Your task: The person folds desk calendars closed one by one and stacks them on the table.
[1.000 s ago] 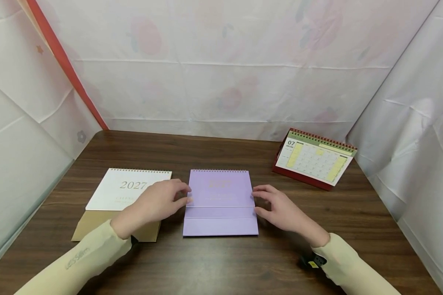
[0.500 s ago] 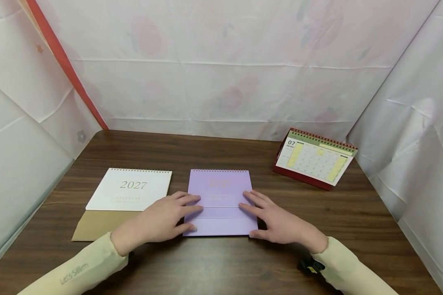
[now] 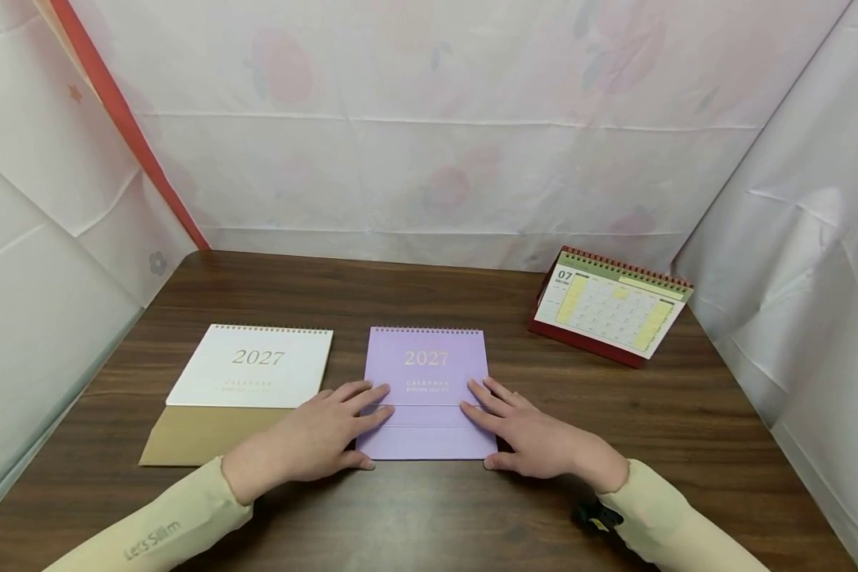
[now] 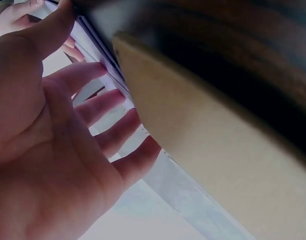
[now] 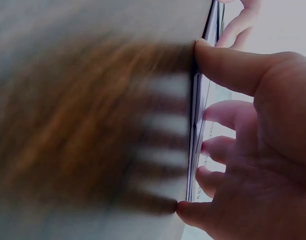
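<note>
I have the purple calendar (image 3: 427,381) flat on the table (image 3: 429,516) between both hands, its long axis, as I judge it, running from 6 to 12 o'clock. The left hand (image 3: 318,433) sits at its 8, the right hand (image 3: 536,437) at its 4, about equally near, so neither has the shorter reach. I read both as spread wide: fingers fanned nearly straight over the side edges, thumbs by the two near corners, nothing wrapped. The wrist views are dim and askew, so I can't say how firmly the thumbs press. The spiral (image 3: 427,330) lies at 12, away from either thumb. The white calendar (image 3: 250,365) is at 9, partly behind my left hand; the red calendar (image 3: 608,306) stands at 2, well apart.
</note>
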Tool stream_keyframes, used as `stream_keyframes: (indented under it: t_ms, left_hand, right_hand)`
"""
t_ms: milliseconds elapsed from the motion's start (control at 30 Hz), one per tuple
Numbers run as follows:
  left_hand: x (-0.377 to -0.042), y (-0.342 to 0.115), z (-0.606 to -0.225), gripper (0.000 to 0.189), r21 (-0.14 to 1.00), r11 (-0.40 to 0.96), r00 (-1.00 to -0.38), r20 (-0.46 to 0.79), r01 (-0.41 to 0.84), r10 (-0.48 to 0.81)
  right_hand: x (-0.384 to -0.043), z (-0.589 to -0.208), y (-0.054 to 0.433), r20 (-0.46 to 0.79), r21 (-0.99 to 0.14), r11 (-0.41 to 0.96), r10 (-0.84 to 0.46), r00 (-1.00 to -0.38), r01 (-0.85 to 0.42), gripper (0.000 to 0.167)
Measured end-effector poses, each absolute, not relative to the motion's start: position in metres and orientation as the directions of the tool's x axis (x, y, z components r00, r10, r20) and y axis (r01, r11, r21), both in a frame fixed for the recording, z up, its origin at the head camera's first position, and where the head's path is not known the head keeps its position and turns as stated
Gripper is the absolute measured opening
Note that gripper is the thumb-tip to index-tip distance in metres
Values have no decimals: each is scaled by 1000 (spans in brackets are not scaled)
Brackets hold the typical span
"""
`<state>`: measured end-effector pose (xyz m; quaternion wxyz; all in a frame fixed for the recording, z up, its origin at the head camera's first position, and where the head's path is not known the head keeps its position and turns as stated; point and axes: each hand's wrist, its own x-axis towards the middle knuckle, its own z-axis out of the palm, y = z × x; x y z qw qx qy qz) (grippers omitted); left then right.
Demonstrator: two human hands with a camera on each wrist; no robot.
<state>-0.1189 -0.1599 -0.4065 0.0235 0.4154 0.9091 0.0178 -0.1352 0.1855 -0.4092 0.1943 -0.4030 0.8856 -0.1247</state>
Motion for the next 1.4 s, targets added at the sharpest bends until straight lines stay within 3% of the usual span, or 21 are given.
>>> stream_keyframes:
  t_ms: [300, 467, 833, 1000, 1267, 1400]
  left_hand:
    - [-123, -158, -405, 68, 106, 651, -653, -23, 751, 757]
    - [-128, -160, -402, 64, 182, 653, -662, -12, 735, 749]
    - [-140, -167, -396, 57, 290, 776, -812, 9, 560, 583]
    - [-142, -166, -394, 60, 362, 795, -845, -32, 488, 533]
    - [-148, -163, -394, 72, 615, 721, -877, -96, 319, 470]
    - [-153, -163, -397, 69, 752, 625, -900, -100, 211, 424]
  right_hand:
    - [-137, -409, 185, -227, -380, 638, -766, -601, -669, 75]
    - [-138, -407, 184, -177, -406, 666, -729, -661, -626, 75]
    - [-139, -399, 188, -162, -430, 761, -595, -787, -486, 64]
    - [-139, -399, 189, -201, -476, 763, -578, -791, -437, 60]
    - [-138, -400, 190, -222, -513, 746, -593, -774, -424, 62]
    - [-139, -399, 191, -219, -533, 738, -592, -776, -413, 62]
